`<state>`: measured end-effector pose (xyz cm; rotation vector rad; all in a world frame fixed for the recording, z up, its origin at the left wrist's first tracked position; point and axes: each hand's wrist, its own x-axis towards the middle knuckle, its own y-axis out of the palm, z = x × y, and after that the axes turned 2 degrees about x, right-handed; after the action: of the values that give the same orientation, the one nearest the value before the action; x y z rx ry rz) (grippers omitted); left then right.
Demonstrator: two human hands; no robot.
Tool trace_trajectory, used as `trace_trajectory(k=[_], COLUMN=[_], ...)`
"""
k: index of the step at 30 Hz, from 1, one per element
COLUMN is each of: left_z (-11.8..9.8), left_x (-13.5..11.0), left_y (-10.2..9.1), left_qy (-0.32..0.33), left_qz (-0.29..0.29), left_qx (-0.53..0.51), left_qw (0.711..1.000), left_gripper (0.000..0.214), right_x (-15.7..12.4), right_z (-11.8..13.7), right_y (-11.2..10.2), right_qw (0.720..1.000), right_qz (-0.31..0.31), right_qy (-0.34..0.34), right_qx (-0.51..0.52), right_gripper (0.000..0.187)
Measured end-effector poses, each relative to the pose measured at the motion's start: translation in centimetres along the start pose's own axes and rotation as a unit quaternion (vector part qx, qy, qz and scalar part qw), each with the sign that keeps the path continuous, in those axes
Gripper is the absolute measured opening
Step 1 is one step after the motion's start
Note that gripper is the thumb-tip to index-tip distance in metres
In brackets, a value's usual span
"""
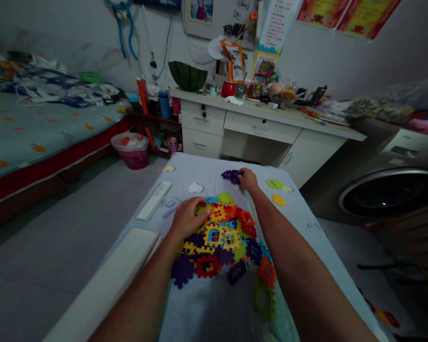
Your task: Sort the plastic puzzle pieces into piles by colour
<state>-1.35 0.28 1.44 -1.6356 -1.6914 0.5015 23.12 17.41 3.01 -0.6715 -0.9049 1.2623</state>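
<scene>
A heap of interlocking plastic building tiles in yellow, red, orange, purple, green and blue lies on a pale cloth-covered table. My left hand rests on the heap's left edge, fingers curled on the tiles. My right hand reaches to the far end and closes its fingers on a purple tile. Loose tiles lie apart: a green one, a yellow one, a white one.
A white remote control lies left of the heap. Beyond the table stands a cluttered white desk with half a watermelon. A bed is at left, a pink bin on the floor, a washing machine at right.
</scene>
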Motion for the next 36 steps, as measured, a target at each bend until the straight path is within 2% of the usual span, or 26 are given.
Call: trace_trajectory(k=[7,12,16,20,23,25,31,36], left_z=[0.1,0.1,0.2,0.2,0.1,0.0,-0.4,-0.4], left_x=[0.0,0.0,0.0,0.0,0.0,0.0,0.0,0.0], left_y=[0.0,0.0,0.1,0.1,0.0,0.0,-0.2,-0.1], left_qy=[-0.001,-0.004,0.002,0.001,-0.003,-0.004,-0.005,0.016], left_qz=[0.003,0.005,0.001,0.002,0.005,0.008,0.009,0.002], left_qx=[0.003,0.002,-0.001,-0.002,0.000,-0.001,0.006,0.011], left_qw=[1.000,1.000,1.000,1.000,1.000,1.000,1.000,1.000], left_gripper=[0.035,0.037,0.036,0.037,0.037,0.037,0.038,0.039], right_x=[-0.8,-1.2,-1.3,-1.8,-2.6,-3.4,-6.9,-9.6], right_z=[1.2,1.6,1.5,1.6,1.7,1.8,1.4,1.3], right_y=[0.0,-0.3,-0.4,-0.8,-1.5,-2.1,-3.6,-3.2], right_qw=[0.993,0.984,0.986,0.991,0.994,0.994,0.975,0.961], right_qz=[0.080,0.122,0.108,0.061,0.031,0.034,0.148,0.213], right_qy=[-0.064,-0.108,-0.097,-0.076,-0.063,-0.074,-0.165,-0.176], right_qx=[-0.050,-0.070,-0.087,-0.094,-0.082,-0.069,0.008,0.018], right_gripper=[0.037,0.037,0.041,0.046,0.041,0.034,0.026,0.039])
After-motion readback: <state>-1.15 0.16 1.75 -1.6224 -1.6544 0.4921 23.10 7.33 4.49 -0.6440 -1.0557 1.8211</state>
